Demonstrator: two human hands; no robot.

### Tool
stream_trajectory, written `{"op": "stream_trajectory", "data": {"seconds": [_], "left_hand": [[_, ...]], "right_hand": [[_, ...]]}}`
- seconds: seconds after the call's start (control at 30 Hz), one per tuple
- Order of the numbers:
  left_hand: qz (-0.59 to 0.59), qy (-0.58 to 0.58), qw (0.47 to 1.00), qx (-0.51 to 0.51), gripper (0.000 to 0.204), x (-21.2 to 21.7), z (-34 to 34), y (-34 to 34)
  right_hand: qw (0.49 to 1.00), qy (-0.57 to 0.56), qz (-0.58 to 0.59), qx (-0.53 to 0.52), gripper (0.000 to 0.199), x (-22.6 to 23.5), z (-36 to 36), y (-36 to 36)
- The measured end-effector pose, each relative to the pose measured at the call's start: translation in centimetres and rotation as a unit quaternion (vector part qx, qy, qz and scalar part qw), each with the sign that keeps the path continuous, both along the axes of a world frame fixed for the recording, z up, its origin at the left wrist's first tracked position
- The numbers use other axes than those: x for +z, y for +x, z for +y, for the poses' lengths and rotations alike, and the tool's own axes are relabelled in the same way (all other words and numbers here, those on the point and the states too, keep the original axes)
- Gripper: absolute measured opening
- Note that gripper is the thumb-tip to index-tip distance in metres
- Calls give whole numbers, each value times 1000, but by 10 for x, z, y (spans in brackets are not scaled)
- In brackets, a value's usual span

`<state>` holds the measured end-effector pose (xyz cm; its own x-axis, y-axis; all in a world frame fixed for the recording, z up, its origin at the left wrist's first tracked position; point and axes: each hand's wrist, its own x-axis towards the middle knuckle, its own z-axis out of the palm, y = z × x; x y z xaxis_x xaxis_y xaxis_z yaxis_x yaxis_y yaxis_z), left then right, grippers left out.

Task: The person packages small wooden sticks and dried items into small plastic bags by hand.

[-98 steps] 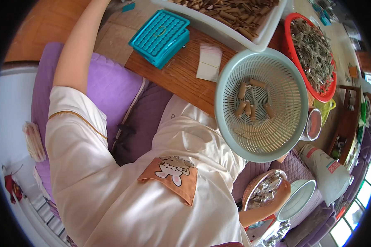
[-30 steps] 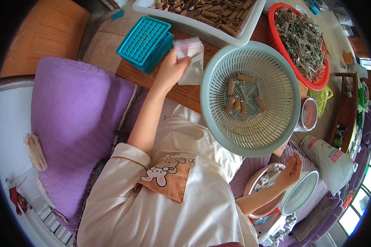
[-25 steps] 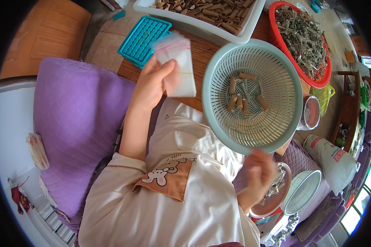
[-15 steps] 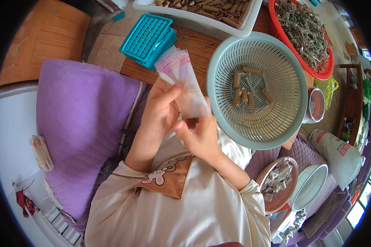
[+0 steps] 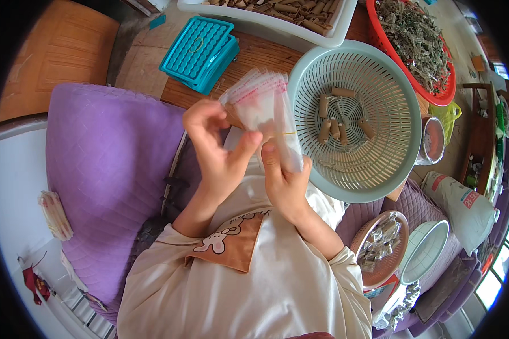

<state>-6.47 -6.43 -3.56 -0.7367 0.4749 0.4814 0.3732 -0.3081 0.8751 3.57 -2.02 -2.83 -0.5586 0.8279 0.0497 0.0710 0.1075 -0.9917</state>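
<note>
My right hand (image 5: 288,183) is closed round the lower end of a fanned stack of clear plastic bags (image 5: 266,107), its thumb pressed on the front. The bags have pink-red marks along their top edges, and a thin yellow rubber band (image 5: 283,134) crosses them. At the stack's left side is my left hand (image 5: 220,147), its fingers curled and slightly blurred, the thumb apart from them. The left fingertips are near the bags' top left corner; whether they touch it is hard to see.
Right of my hands, a grey-green plastic basket (image 5: 300,164) holds several brown tubes (image 5: 343,92). Teal trays (image 5: 197,48) are stacked on the wooden table (image 5: 266,53). Behind stand a white bin (image 5: 333,39) of brown pieces and a red basin (image 5: 455,85) heaped with small wrapped pieces.
The bag stack has shifted right and its top has fanned wider. My left hand has come off the stack's front and its fingers have spread from the thumb. The right hand keeps its grip.
</note>
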Motion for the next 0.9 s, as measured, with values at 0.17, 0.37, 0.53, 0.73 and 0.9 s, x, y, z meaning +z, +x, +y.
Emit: {"op": "stream_trajectory", "data": {"seconds": [0.17,0.37,0.53,0.73,0.9], "left_hand": [[235,-227,941,-86,16,32,-8,-8],[62,-258,953,-145,16,35,-5,-1],[90,-268,942,-182,14,32,-4,-7],[45,-230,961,-147,18,27,-3,-17],[-3,-186,981,-52,40,15,7,-25]], "right_hand": [[994,106,4,38,7,-2,7,4],[974,184,-123,52,16,6,11,9],[971,184,-143,51,16,7,12,10],[983,57,-119,128,12,13,19,15],[983,-65,-109,131,6,30,22,17]]}}
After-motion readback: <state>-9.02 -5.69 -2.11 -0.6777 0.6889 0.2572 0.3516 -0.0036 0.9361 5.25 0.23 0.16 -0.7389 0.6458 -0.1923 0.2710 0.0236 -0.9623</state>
